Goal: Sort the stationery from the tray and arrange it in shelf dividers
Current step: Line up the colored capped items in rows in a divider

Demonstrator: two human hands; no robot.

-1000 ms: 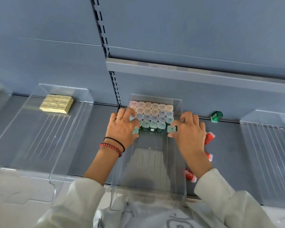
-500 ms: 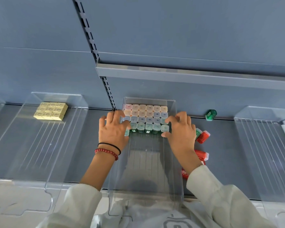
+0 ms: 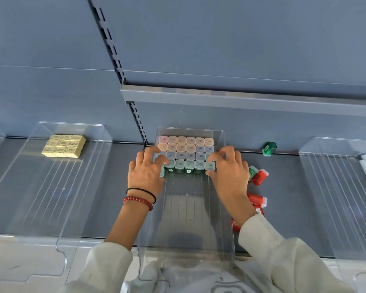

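1. Head view: capped boxes (image 3: 185, 154) stand in rows at the back of the middle divider (image 3: 186, 212) on the shelf (image 3: 287, 208).
2. Right grip (image 3: 230, 176) pinches the front row's corner box (image 3: 210, 166) between thumb and forefinger.
3. Left grip (image 3: 146, 174) rests curled fingers on the rows' left end; whether it holds one, I cannot tell.
4. Red boxes (image 3: 260, 177) lie loose on the shelf, right of the divider.

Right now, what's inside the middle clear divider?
Rows of capped boxes fill the divider's back: orange-pink, blue-grey, green. Its front is bare. The left hand covers the left-end boxes; the right hand holds the front-right one.
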